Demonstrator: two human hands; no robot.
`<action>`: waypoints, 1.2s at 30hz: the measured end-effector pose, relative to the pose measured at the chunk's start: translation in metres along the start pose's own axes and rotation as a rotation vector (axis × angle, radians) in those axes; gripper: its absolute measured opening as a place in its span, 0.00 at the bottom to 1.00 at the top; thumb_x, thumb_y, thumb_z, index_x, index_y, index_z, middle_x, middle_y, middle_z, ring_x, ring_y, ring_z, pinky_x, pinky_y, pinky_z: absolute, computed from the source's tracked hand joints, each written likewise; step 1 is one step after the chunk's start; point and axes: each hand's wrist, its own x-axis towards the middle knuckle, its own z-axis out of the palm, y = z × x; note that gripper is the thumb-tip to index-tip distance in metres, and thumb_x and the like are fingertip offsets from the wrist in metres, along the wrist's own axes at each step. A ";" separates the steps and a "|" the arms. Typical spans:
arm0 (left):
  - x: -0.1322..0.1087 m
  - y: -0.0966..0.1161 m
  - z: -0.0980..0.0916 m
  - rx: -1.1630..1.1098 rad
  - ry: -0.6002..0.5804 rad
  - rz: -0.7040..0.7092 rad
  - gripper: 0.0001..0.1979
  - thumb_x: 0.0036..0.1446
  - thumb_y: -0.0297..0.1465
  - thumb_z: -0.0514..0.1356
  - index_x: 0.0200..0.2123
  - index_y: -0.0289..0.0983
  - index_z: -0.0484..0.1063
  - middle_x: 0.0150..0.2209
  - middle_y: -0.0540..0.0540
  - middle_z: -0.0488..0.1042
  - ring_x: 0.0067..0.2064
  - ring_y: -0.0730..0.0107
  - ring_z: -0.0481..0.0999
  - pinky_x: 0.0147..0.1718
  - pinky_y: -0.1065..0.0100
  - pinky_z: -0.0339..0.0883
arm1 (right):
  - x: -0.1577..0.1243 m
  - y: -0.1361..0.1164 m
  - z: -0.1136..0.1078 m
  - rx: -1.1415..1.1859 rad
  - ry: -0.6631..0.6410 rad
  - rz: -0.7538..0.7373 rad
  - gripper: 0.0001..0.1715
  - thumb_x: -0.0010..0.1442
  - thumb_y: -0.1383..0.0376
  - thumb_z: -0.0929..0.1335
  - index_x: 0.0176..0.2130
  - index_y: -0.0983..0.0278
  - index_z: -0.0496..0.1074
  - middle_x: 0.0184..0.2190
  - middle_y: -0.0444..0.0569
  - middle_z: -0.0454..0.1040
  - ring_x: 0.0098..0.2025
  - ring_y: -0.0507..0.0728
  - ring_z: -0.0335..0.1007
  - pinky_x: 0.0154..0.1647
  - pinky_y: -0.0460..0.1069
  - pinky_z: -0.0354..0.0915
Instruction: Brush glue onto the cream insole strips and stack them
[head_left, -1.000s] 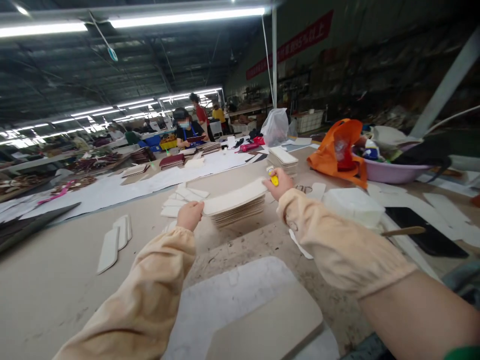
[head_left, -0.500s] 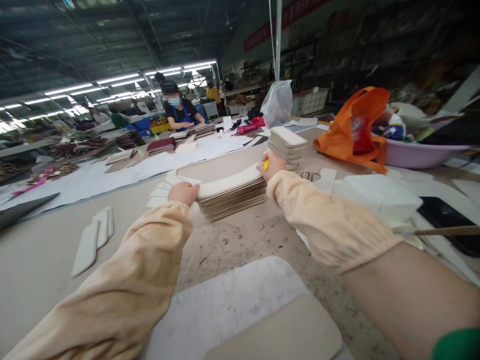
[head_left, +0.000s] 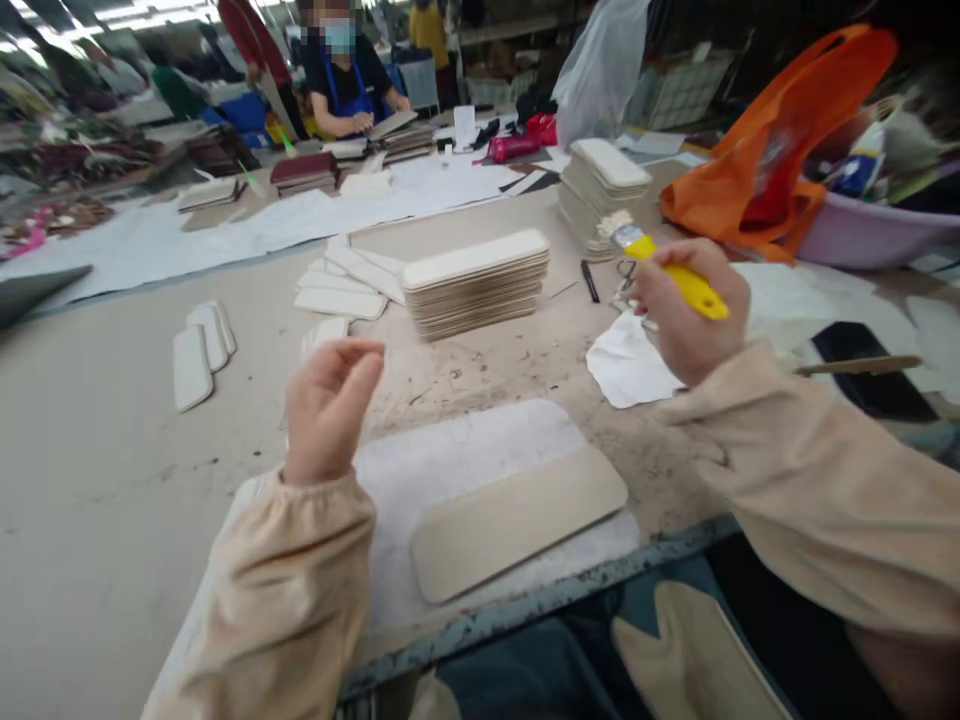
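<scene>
Gripping yellow brush [head_left: 694, 288] in right hand [head_left: 697, 330], squeezed between thumb and fingers, with bristles [head_left: 615, 222] out in front, with left hand [head_left: 328, 412] loose and half curled.

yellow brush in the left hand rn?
No, the yellow brush is gripped in the right hand, and no brush shows in the left hand.

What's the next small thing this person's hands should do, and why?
Probably lower the left hand onto the beige panel to steady it: the panel lies loose on the white sheet, the left hand holds nothing visible, and the right hand grips the yellow brush.
</scene>
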 end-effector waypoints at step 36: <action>-0.187 -0.063 -0.026 0.147 -0.407 0.279 0.47 0.50 0.38 0.66 0.67 0.42 0.42 0.55 0.39 0.69 0.56 0.56 0.68 0.55 0.53 0.63 | -0.173 -0.089 0.029 0.065 -0.566 0.511 0.18 0.59 0.51 0.64 0.30 0.63 0.67 0.14 0.38 0.62 0.19 0.51 0.58 0.25 0.46 0.56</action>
